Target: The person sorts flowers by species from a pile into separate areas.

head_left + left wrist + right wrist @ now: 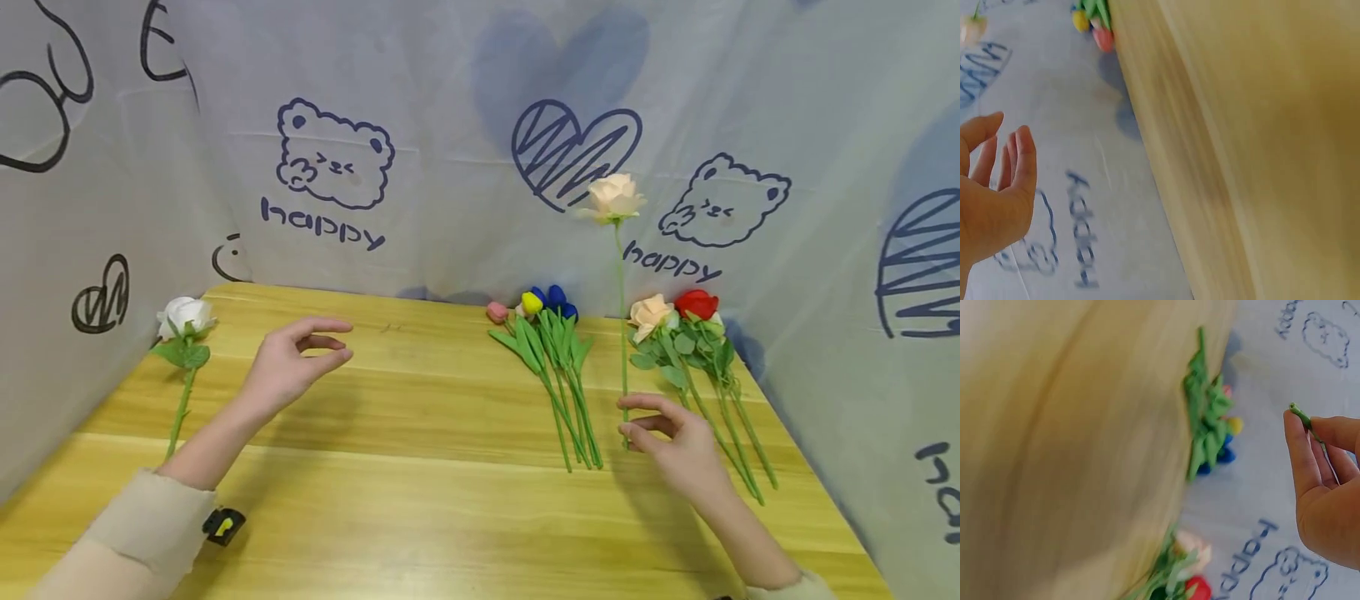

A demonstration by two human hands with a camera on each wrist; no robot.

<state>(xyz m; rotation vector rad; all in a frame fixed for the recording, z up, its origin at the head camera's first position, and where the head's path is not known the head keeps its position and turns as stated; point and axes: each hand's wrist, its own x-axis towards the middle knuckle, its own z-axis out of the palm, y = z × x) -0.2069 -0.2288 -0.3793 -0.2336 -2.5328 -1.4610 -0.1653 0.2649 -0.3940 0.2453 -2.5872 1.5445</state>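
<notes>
My right hand [678, 450] pinches the lower stem of a pale peach rose [617, 198] between thumb and fingers, holding it upright above the table. In the right wrist view the cut end of the green stem [1300, 415] pokes out past the fingertips of the right hand [1329, 481]. My left hand [288, 362] hovers over the left part of the table, its fingers bent loosely and nothing between them. The left wrist view also shows that left hand [997, 194] with a gap between thumb and fingers.
A white rose [185, 318] lies at the table's left edge. Tulips in blue, yellow and pink [555, 358] lie near the back, right of centre. Peach and red roses [697, 307] lie at the right. A small black object [223, 526] is beside the left sleeve. Printed cloth [450, 150] surrounds the wooden table [420, 517].
</notes>
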